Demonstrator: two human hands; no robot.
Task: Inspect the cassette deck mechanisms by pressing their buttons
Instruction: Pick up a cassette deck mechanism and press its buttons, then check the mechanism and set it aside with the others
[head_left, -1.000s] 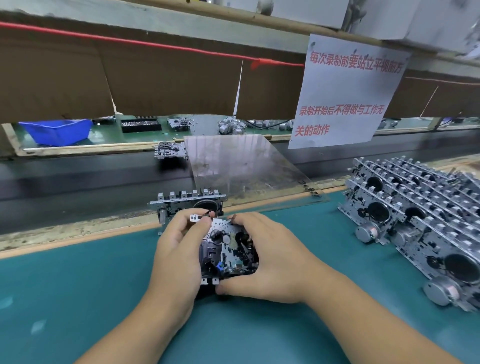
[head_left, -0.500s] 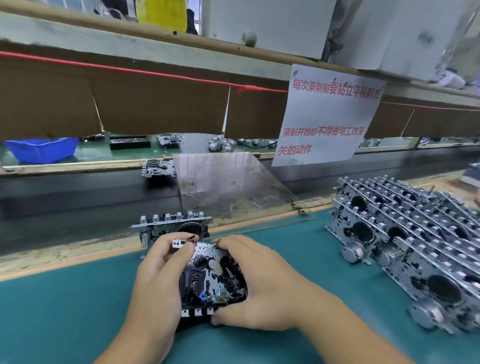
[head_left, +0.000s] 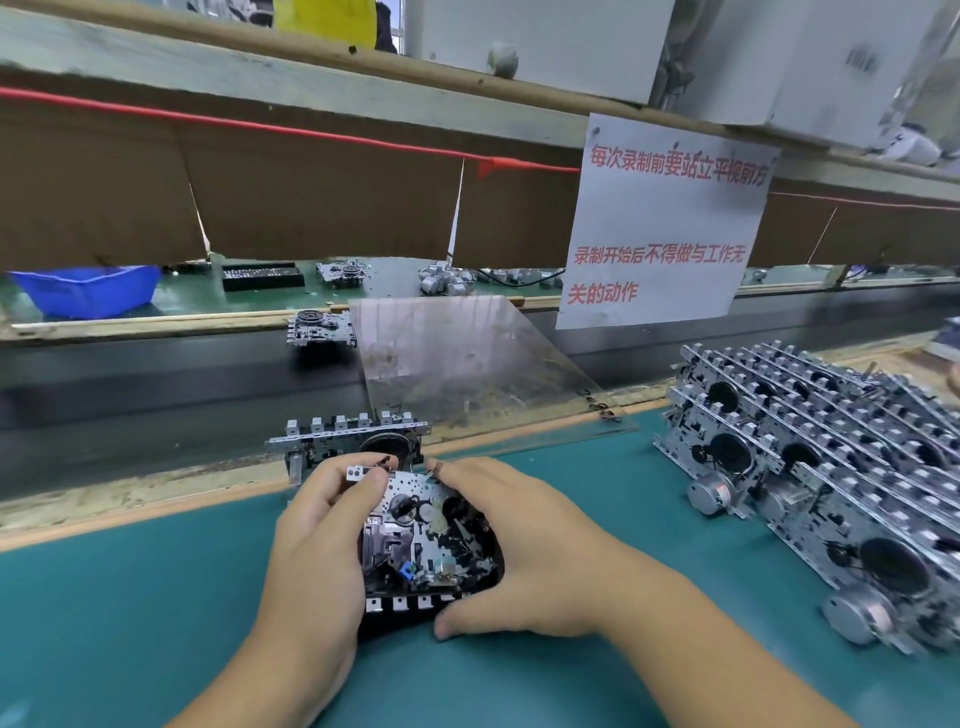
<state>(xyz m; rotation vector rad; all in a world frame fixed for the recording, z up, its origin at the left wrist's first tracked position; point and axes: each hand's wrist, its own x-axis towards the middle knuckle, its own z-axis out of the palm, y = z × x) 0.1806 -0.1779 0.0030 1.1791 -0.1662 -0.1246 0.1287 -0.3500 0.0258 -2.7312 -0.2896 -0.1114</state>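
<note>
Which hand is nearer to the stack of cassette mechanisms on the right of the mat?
Right. The right hand grips the held mechanism on the side facing the stack; the left hand grips its far side.

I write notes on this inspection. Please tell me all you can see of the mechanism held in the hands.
The mechanism is a metal plate with black parts, round wheels and a small blue piece. Pale buttons line its near edge. It lies face up over the green mat. The left hand and the right hand grip its sides.
</note>
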